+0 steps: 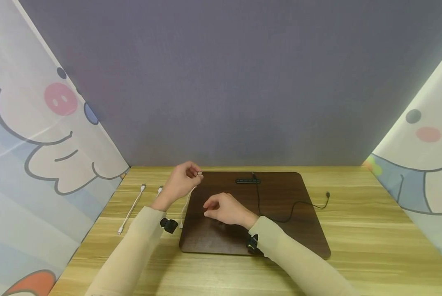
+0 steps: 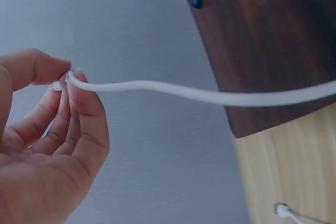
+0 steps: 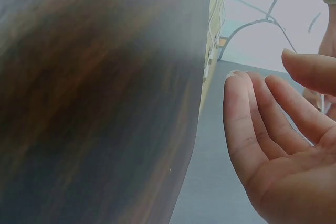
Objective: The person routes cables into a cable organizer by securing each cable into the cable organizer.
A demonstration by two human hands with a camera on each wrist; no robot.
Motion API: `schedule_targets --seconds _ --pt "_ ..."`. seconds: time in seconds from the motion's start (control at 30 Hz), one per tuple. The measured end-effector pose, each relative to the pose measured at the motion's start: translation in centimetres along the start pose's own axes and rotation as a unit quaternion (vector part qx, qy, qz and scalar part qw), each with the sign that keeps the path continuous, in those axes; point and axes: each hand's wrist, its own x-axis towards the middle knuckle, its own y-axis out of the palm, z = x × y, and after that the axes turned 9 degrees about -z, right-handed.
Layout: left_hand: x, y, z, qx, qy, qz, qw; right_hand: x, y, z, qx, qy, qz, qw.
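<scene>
My left hand (image 1: 181, 179) pinches the plug end of a white USB cable (image 1: 186, 204) between thumb and fingertips, above the far left corner of a dark brown board (image 1: 221, 244). In the left wrist view the white cable (image 2: 157, 87) trails off to the right, and the fingers partly cover its plug. Over the left half of the board hovers my right hand (image 1: 229, 209), its fingers loosely bent. The right wrist view shows nothing between the right hand's (image 3: 283, 135) thumb and fingers.
A small dark strip with slots, like a cable holder (image 1: 243, 181), lies at the board's far side. One black cable (image 1: 291, 211) runs from it across the board to the right. Left on the wooden table (image 1: 372, 238) lie a short white cable (image 1: 130, 213) and another white plug (image 1: 159, 190).
</scene>
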Motion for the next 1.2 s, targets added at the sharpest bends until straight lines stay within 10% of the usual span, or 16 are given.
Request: schedule_targets --seconds 0.63,1.2 --pt "0.3 1.5 -1.1 -0.073 0.018 -0.062 0.9952 -0.1 1.2 0.0 0.008 0.014 0.009 1.000" --pt "1.7 3.5 -1.1 -0.158 -0.017 -0.040 0.9865 -1.4 -0.7 -1.6 -0.007 0.011 -0.024 1.000"
